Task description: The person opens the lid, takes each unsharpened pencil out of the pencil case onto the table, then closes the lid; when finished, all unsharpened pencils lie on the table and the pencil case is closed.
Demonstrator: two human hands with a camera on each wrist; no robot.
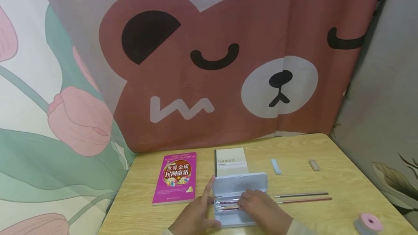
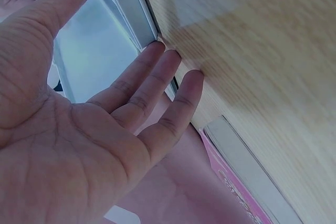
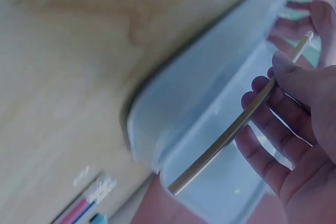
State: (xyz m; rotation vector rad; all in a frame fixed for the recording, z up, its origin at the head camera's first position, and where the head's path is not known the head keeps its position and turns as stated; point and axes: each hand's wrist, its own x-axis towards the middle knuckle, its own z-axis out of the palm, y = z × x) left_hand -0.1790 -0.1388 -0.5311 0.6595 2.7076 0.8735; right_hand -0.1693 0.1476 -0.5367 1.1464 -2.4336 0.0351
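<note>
Left hand (image 1: 195, 214) and right hand (image 1: 263, 209) working at a pale case (image 1: 233, 219)

Behind everything, a bear-print curtain (image 1: 254, 21) is filling the upper middle of the frame, and a tulip-print hanging (image 1: 26, 100) is covering the left side. Below them a wooden table (image 1: 137, 186) is stretching across the lower half. At bottom centre, right in front of the person, the pale case is sitting with its lid (image 1: 240, 185) standing raised at the back. Left of it a magenta book (image 1: 174, 191) is lying face up; just behind the lid, a notebook marked "Gambit" (image 1: 231, 160) is showing.

That left hand is holding its fingers long and wide apart, the index pointing up beside the lid and the thumb lying at the tray's lower left corner. Its partner is pinching a golden pencil (image 3: 220, 140) between thumb and fingers, over the tray, as I'm seeing best in the right wrist view.

Down in the lower right corner a pink-topped spool (image 1: 369, 224) is standing. Two pencils (image 1: 310, 201) are lying just right of the case, slim pencils (image 1: 223, 202) are showing inside it, and farther back a light blue strip (image 1: 275, 167) and a small brownish block (image 1: 314, 165) are resting.
</note>
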